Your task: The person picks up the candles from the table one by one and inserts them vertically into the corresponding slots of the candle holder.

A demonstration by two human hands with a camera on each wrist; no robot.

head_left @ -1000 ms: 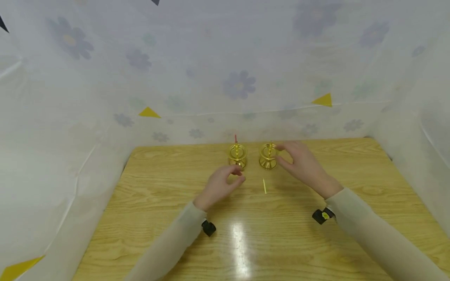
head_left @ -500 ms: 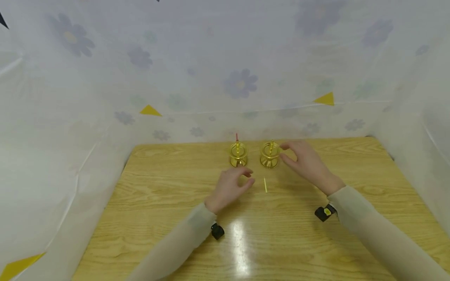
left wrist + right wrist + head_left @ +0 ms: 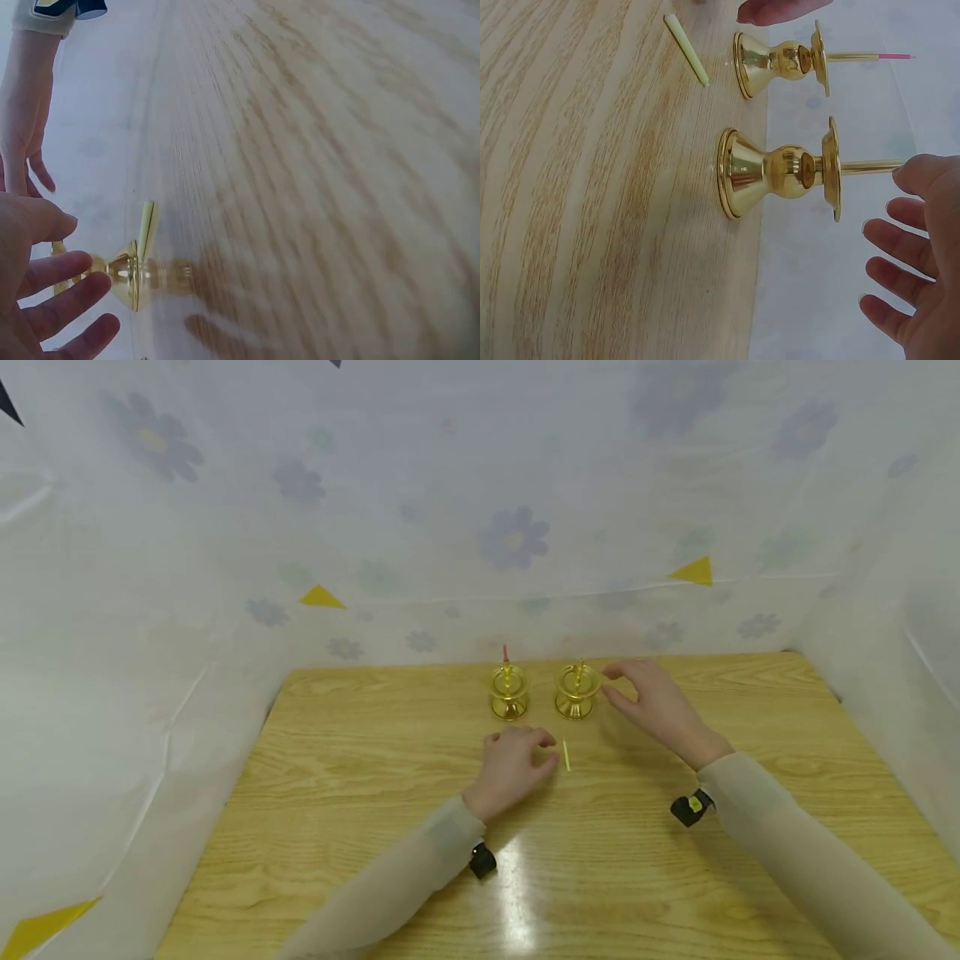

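Left hand nearer stick, fingers loose.

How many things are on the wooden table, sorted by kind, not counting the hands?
Gold candle holders: 2, the left holder with a red-tipped stick, the right holder by the right hand
Loose pale yellow stick: 1, lying beside the left hand
Total: 3
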